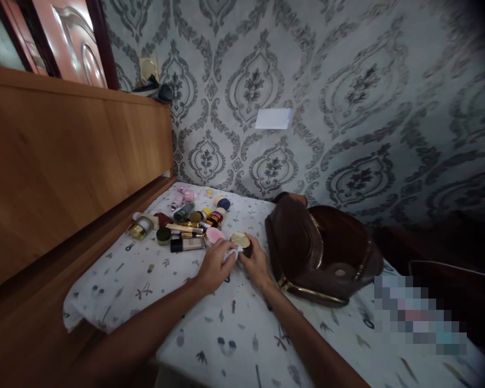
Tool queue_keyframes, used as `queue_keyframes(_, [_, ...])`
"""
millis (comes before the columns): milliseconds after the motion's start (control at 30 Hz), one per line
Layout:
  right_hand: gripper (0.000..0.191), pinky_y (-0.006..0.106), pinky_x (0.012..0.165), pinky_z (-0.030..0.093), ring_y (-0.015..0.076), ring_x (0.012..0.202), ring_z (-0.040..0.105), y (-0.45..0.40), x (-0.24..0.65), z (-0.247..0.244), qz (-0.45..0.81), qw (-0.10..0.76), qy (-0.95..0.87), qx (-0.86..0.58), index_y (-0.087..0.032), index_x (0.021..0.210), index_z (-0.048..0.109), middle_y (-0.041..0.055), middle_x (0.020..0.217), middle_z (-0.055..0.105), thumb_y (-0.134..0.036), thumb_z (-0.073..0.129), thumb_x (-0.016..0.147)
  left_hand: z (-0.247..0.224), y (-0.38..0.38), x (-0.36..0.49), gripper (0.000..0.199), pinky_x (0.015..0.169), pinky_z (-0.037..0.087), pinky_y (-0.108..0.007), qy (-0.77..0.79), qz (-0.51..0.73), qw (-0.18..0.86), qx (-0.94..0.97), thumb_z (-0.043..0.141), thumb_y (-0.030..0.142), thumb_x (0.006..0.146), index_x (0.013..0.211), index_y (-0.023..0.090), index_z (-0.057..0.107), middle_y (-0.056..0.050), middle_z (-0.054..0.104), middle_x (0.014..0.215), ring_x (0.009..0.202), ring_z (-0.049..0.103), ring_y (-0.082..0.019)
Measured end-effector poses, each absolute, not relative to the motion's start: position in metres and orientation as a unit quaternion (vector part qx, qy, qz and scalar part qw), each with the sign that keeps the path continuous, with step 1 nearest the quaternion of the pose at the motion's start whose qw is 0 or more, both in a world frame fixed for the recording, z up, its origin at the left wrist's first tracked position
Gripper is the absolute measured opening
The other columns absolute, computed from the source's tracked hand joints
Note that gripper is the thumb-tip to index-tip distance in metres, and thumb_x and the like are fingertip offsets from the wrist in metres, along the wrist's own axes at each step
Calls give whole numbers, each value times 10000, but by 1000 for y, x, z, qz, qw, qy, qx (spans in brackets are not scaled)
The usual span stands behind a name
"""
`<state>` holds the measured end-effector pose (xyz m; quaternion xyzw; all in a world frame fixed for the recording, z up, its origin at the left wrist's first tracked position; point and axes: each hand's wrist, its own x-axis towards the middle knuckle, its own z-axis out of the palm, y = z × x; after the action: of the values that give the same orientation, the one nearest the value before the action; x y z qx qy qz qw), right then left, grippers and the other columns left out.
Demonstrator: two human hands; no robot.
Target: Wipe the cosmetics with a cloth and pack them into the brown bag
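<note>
Right hand [257,264] has a round gold-topped jar [241,241], fingers clamped round its far side, holding it tipped a bit, probably so the top stays reachable. Left hand [218,265] pinches a white wipe [233,253] against the jar's near edge, fingers together on it; looks like the right steadies while the left rubs. Both work low over the patterned sheet [165,288], likely for support. Jar sits between the makeup pile and the brown bag [293,242], just beside the pink compact [215,235]. Pile is loose, nothing lined up: foundation bottle [192,244] lying flat, brushes [181,228] across the middle, dark green jar [164,235] near them, glass jar [142,228] on its side at the left edge. Bag lies open on the other side, maybe kept close for easy reach. Contact under the fingers is partly hidden, can't tell how firm.
</note>
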<state>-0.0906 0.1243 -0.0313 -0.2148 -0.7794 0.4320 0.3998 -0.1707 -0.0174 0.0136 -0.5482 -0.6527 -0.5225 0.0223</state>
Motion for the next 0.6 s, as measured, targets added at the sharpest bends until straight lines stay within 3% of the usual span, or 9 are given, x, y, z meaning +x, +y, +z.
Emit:
queue_keyframes(233, [580,413,935,474,258,1001,628,116,-87,-21,569,442,-665,-196,-167,1106,592,106,1091,675,-454,765,632,14,-19,-165,235,935,444,-366,-639,-528,24,-560,420,226,965,1121,189,593,-94,575,1047,1040,549,-217])
queue_keyframes(400, [528,385,941,467,236,1016,624,100,-81,-10,673,400,-597,-174,-204,1118,629,69,1106,685,-453,770,673,16,-20,-165,335,1074,365,-406,-644,-515,36,-565,401,267,984,1281,222,548,-115,517,1259,1221,476,-224])
queue_keyframes(600, [485,351,949,456,213,986,629,87,-75,2,733,360,-565,-122,-220,1079,669,46,1063,706,-413,812,658,21,-19,-168,345,1050,386,-393,-638,-579,-30,-506,405,332,973,1228,177,577,-110,613,1210,1164,540,-231])
